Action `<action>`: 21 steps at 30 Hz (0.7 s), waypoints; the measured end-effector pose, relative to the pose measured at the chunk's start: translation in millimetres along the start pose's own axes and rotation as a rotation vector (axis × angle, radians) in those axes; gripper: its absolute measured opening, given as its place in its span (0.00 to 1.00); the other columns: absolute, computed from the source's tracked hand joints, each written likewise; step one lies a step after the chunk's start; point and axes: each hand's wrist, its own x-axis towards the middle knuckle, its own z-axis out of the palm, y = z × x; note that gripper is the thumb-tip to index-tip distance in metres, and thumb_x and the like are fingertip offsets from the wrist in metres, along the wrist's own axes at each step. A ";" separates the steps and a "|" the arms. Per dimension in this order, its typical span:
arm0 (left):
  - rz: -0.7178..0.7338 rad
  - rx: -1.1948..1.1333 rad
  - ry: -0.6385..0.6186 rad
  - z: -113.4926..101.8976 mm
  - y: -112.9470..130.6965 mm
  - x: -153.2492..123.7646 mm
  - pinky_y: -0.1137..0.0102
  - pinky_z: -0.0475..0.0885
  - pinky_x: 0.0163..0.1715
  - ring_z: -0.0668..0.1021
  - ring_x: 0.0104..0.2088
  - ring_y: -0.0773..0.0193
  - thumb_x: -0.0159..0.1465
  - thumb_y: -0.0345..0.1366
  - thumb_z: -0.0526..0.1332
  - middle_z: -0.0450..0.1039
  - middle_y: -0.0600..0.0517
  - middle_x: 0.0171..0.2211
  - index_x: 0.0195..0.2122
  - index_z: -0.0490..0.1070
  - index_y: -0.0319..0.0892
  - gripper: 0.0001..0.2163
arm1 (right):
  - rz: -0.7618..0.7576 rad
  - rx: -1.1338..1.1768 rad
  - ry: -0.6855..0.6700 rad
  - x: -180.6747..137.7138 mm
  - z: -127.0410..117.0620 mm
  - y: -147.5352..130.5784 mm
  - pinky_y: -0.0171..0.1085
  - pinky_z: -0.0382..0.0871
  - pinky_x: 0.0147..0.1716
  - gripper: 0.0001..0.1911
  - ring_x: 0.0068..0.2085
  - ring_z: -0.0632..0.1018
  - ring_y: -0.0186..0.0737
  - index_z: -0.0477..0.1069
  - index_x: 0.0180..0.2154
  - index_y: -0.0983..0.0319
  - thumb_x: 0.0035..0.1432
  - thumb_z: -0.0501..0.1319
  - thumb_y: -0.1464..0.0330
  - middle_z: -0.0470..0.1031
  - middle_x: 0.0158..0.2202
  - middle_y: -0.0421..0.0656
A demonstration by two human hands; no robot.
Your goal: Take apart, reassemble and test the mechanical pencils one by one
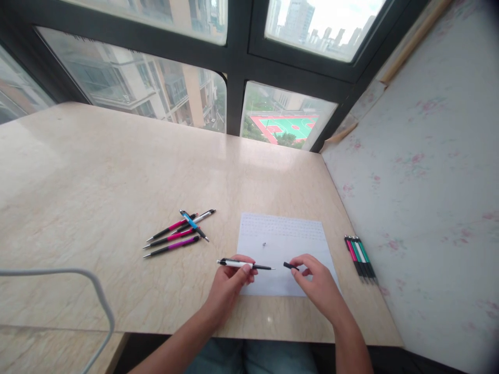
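Paper lies below: left hand grips white pen, right hand pinches black piece.

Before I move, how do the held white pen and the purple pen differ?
The white pen is held in the left hand; the purple pen lies on the table. The white pen's tip points picture-right, the purple pen's picture-left. The white pen's lower end is thinner than the purple pen's. Both have black tops.

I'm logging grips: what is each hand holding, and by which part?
The left hand holds a white-and-black pen by its white barrel; the right hand pinches a short black piece by its right end.
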 end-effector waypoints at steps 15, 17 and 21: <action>-0.005 -0.046 -0.027 0.8 1.5 -0.5 0.73 0.65 0.29 0.73 0.27 0.67 0.55 0.39 0.70 0.76 0.48 0.26 0.35 0.77 0.38 0.12 | 0.120 -0.185 0.334 31.4 63.2 -26.9 0.38 0.61 0.29 0.15 0.28 0.73 0.42 0.77 0.34 0.59 0.60 0.56 0.58 0.77 0.29 0.44; -0.010 -0.035 -0.032 1.2 1.5 -0.5 0.73 0.65 0.28 0.73 0.27 0.67 0.55 0.40 0.70 0.76 0.48 0.26 0.36 0.77 0.37 0.12 | 0.117 -0.074 0.308 23.5 58.9 -26.4 0.37 0.62 0.30 0.19 0.28 0.72 0.41 0.76 0.33 0.61 0.63 0.53 0.56 0.76 0.28 0.45; -0.012 0.039 -0.056 1.0 1.2 -0.1 0.73 0.65 0.28 0.73 0.26 0.66 0.55 0.41 0.69 0.76 0.49 0.26 0.35 0.77 0.38 0.12 | 0.142 0.278 0.061 6.3 50.8 -30.6 0.35 0.65 0.29 0.26 0.27 0.73 0.39 0.74 0.30 0.63 0.66 0.48 0.52 0.73 0.24 0.43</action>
